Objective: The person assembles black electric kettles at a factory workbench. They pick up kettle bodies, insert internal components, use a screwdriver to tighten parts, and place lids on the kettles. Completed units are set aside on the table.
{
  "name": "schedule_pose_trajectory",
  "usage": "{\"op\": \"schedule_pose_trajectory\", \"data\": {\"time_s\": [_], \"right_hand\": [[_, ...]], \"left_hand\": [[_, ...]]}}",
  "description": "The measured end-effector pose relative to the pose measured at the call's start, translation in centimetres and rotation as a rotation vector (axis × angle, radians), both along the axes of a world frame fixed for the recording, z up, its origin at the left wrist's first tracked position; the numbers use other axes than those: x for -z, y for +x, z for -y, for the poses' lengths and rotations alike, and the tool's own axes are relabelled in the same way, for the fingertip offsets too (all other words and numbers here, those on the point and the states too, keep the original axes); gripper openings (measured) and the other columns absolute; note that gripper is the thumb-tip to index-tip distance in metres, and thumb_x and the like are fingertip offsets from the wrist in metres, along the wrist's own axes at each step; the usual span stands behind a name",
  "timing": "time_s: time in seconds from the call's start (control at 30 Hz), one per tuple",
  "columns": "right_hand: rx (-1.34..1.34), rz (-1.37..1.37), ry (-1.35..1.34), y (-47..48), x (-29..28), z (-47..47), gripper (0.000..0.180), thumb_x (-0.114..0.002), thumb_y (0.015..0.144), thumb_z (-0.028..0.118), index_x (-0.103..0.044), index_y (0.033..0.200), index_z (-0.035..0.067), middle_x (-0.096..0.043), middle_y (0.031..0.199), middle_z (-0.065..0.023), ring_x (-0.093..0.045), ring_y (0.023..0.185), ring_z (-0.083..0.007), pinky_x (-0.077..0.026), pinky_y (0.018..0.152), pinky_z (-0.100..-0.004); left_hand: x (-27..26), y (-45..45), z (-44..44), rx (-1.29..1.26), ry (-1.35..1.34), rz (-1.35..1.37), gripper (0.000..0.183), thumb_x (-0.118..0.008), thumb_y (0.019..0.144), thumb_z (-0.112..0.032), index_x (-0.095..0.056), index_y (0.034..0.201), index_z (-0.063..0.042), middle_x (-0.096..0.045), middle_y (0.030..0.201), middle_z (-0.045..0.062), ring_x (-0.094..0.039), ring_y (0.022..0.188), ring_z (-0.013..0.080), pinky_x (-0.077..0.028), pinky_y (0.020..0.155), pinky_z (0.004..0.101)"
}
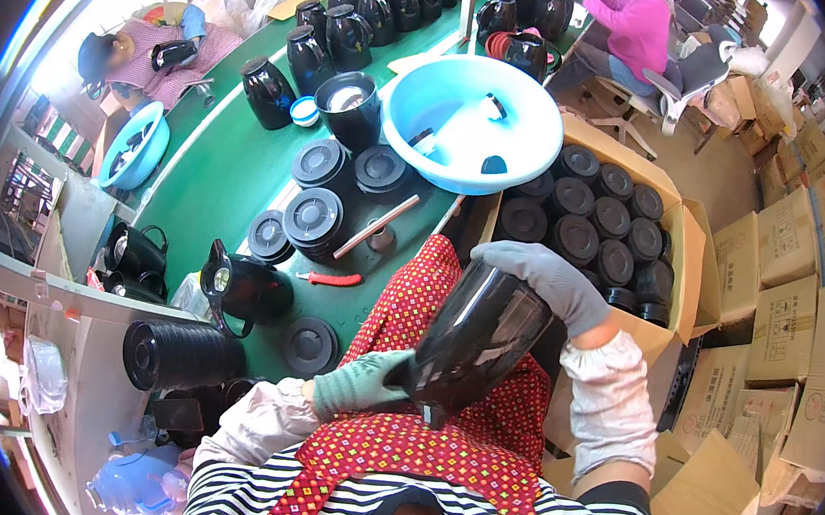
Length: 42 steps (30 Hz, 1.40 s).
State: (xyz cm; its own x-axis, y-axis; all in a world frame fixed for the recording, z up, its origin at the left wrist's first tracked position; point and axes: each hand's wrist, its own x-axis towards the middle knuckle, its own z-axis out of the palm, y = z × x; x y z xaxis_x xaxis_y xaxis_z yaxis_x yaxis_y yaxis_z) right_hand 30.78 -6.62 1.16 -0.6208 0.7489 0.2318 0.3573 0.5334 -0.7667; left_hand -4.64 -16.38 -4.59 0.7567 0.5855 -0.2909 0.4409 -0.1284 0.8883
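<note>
A glossy black jug body (476, 329) lies tilted across my lap, over a red patterned apron (409, 294). My left hand (365, 383), in a grey-green glove, grips its lower end near the spout or handle, which the hand partly hides. Over the other end rests my right hand (550, 277) in a grey glove, fingers wrapped on the rim or base. On the green work surface to the left stand another black jug (248, 287), a round black disc (310, 346), a red-handled knife (335, 279) and a metal rod (377, 226).
Stacked black discs (313, 218) stand near a light-blue basin (469, 178). To the right, a cardboard box (687, 274) holds several black round parts. More black jugs (329, 37) line the conveyor. Cartons (783, 312) are piled at far right. Two people (635, 27) sit farther off.
</note>
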Motion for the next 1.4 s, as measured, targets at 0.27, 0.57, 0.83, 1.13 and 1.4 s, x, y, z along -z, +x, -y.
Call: {"op": "schedule_pose_trajectory", "data": {"time_s": [0.27, 0.57, 0.83, 1.13, 1.4], "right_hand": [[-0.103, 0.402, 0.081, -2.5, 10.1, 0.3, 0.044, -0.060, 0.103, 0.007, -0.065, 0.145, 0.019, -0.072, 0.136, -0.0112, -0.074, 0.115, -0.0363, -0.060, 0.099, -0.0431], [-0.027, 0.154, -0.148, -3.4, 6.9, 0.1, 0.023, -0.052, 0.109, 0.018, -0.065, 0.125, 0.007, -0.073, 0.120, -0.0192, -0.072, 0.115, -0.0414, -0.059, 0.094, -0.0483], [0.332, -0.010, 0.280, -0.2, 0.5, -2.8, 0.042, -0.070, 0.098, 0.015, -0.072, 0.139, 0.006, -0.070, 0.138, -0.0158, -0.063, 0.132, -0.0381, -0.044, 0.120, -0.0528], [0.267, -0.076, 0.375, 0.9, 3.8, -5.4, 0.014, -0.069, 0.100, 0.019, -0.075, 0.111, 0.014, -0.065, 0.085, -0.0037, -0.063, 0.081, -0.0277, -0.044, 0.080, -0.0440], [0.279, -0.286, 0.164, 0.9, 9.2, -2.3, 0.010, -0.061, 0.104, 0.019, -0.066, 0.100, 0.011, -0.060, 0.082, -0.0062, -0.060, 0.078, -0.0299, -0.041, 0.073, -0.0447]], "left_hand": [[0.9, -1.0, -10.5, -0.337, 0.586, -0.340, 0.086, -0.087, 0.083, -0.022, -0.050, 0.159, -0.003, -0.063, 0.146, 0.025, -0.067, 0.127, 0.0416, -0.054, 0.110, 0.0480], [10.4, -0.2, -20.4, -0.199, 0.833, -0.986, 0.067, -0.061, 0.101, -0.017, -0.042, 0.164, -0.011, -0.070, 0.115, 0.013, -0.076, 0.094, 0.0325, -0.061, 0.075, 0.0512], [-2.0, 3.0, -17.0, -0.163, 0.779, -0.454, 0.063, -0.076, 0.093, -0.017, -0.059, 0.153, -0.006, -0.074, 0.103, 0.018, -0.076, 0.088, 0.0388, -0.060, 0.074, 0.0486], [-16.4, 11.4, -17.3, 0.148, 0.507, -0.208, 0.076, -0.087, 0.081, -0.020, -0.062, 0.151, -0.004, -0.071, 0.126, 0.022, -0.074, 0.106, 0.0409, -0.061, 0.091, 0.0471], [-11.1, 16.7, -16.7, 0.465, 0.188, 0.379, 0.063, -0.079, 0.092, -0.018, -0.062, 0.149, 0.004, -0.067, 0.131, 0.019, -0.064, 0.122, 0.0405, -0.051, 0.108, 0.0511]]}}
